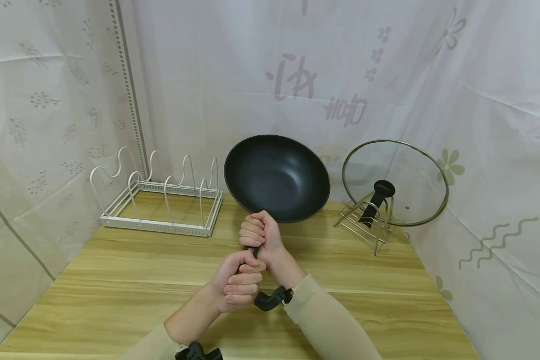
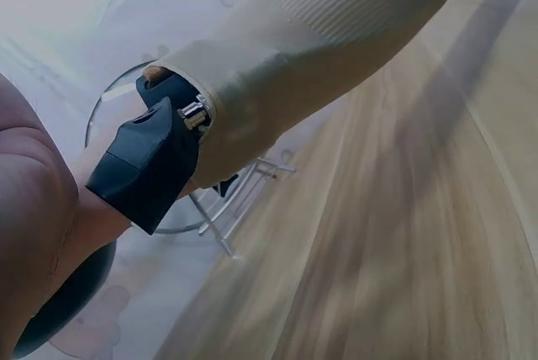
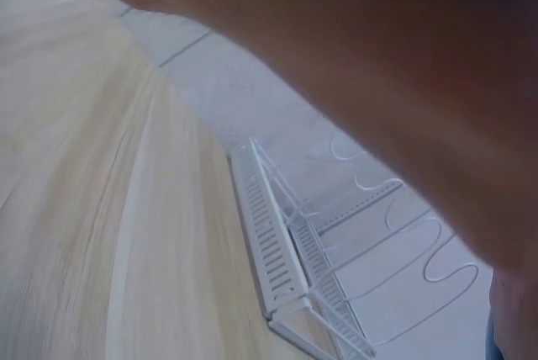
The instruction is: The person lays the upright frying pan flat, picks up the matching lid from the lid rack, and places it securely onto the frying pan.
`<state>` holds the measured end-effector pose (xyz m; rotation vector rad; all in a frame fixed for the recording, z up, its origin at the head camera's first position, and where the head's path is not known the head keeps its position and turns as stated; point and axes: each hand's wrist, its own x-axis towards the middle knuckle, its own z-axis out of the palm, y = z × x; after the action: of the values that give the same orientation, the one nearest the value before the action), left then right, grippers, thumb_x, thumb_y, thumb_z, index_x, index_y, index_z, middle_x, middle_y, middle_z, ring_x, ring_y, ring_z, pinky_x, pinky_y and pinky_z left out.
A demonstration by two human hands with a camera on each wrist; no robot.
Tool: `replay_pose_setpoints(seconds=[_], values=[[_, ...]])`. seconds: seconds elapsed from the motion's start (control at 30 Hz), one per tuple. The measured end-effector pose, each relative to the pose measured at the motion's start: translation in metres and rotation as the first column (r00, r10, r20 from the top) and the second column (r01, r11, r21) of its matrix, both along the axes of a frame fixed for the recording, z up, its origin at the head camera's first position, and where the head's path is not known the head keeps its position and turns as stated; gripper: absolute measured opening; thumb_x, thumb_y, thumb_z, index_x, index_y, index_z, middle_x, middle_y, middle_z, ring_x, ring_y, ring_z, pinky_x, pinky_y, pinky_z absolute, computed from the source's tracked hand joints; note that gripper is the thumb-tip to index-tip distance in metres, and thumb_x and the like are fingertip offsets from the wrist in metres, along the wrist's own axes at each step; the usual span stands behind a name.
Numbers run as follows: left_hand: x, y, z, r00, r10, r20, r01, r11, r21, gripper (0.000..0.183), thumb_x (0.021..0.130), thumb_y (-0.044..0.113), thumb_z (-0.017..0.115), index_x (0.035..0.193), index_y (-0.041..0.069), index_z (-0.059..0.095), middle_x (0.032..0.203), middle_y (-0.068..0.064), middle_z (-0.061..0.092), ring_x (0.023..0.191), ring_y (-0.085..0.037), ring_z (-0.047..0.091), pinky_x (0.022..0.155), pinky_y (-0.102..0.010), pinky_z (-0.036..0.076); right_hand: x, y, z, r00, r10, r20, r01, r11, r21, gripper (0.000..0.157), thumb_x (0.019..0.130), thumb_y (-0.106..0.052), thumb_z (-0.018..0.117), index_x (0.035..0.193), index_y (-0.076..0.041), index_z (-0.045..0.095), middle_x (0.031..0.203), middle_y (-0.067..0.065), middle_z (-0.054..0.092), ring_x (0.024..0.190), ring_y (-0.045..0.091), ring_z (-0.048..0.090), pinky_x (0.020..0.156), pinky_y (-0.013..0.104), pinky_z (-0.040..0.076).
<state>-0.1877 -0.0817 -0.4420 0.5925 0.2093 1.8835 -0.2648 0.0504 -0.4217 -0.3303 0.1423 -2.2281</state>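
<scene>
A black wok (image 1: pixel 276 177) is held up above the table, tilted so its inside faces me. Both hands are wrapped round its handle, one behind the other. Nearer the pan, my right hand (image 1: pixel 262 235) grips the handle. Closer to me, my left hand (image 1: pixel 240 282) grips the handle's end. Most of the handle is hidden by the fingers. Part of the wok (image 2: pixel 76 301) also shows as a dark curve in the left wrist view, beside the right forearm's sleeve (image 2: pixel 286 66).
A white wire rack (image 1: pixel 157 230) stands on the wooden table (image 1: pixel 117 285) at the back left. At the back right, a glass lid (image 1: pixel 441 210) with a black handle leans upright in a small metal stand (image 1: pixel 376 245). Patterned white curtains (image 1: pixel 198 75) surround the table.
</scene>
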Motion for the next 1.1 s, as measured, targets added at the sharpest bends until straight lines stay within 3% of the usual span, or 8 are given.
replay_pose_setpoints(seconds=[0.3, 0.57, 0.83, 1.1], values=[[0.000, 0.006, -0.005, 1.000, 0.007, -0.001, -0.007, 1.000, -0.012, 0.038, 0.107, 0.019, 0.034, 0.071, 0.022, 0.023, 0.049, 0.010, 0.022, 0.038, -0.004, 0.024, 0.036, -0.017, 0.012, 0.000, 0.008, -0.009, 0.999, -0.019, 0.026, 0.018, 1.000, 0.023, 0.044, 0.108, -0.018, 0.035, 0.067, -0.025, 0.020, 0.058, -0.012, 0.021, 0.044, 0.007, 0.032, 0.047, 0.021, 0.042], [0.000, 0.012, -0.007, 1.000, -0.017, 0.023, 0.017, 1.000, -0.008, 0.038, 0.106, 0.020, 0.036, 0.071, 0.022, 0.022, 0.049, 0.011, 0.022, 0.038, -0.004, 0.024, 0.036, -0.016, 0.013, 0.001, 0.015, -0.013, 0.999, -0.025, 0.025, 0.024, 0.998, 0.057, 0.046, 0.112, -0.023, 0.022, 0.067, -0.025, 0.019, 0.058, -0.012, 0.020, 0.043, 0.007, 0.033, 0.048, 0.021, 0.044], [0.002, 0.019, -0.011, 0.996, -0.056, 0.063, 0.054, 0.998, 0.027, 0.039, 0.105, 0.020, 0.038, 0.071, 0.022, 0.022, 0.051, 0.011, 0.021, 0.039, -0.004, 0.024, 0.038, -0.016, 0.014, 0.000, 0.023, -0.019, 0.998, -0.057, 0.013, 0.054, 0.989, 0.141, 0.045, 0.111, -0.021, 0.024, 0.066, -0.024, 0.020, 0.054, -0.009, 0.031, 0.043, 0.007, 0.039, 0.048, 0.018, 0.042], [0.001, 0.026, -0.018, 0.993, -0.081, 0.081, 0.076, 0.996, 0.055, 0.039, 0.105, 0.020, 0.041, 0.070, 0.023, 0.023, 0.051, 0.011, 0.023, 0.039, -0.003, 0.024, 0.038, -0.015, 0.015, 0.000, 0.029, -0.026, 0.999, -0.047, 0.017, 0.043, 0.983, 0.176, 0.048, 0.113, -0.026, 0.014, 0.066, -0.023, 0.020, 0.054, -0.010, 0.030, 0.043, 0.006, 0.039, 0.048, 0.018, 0.042]])
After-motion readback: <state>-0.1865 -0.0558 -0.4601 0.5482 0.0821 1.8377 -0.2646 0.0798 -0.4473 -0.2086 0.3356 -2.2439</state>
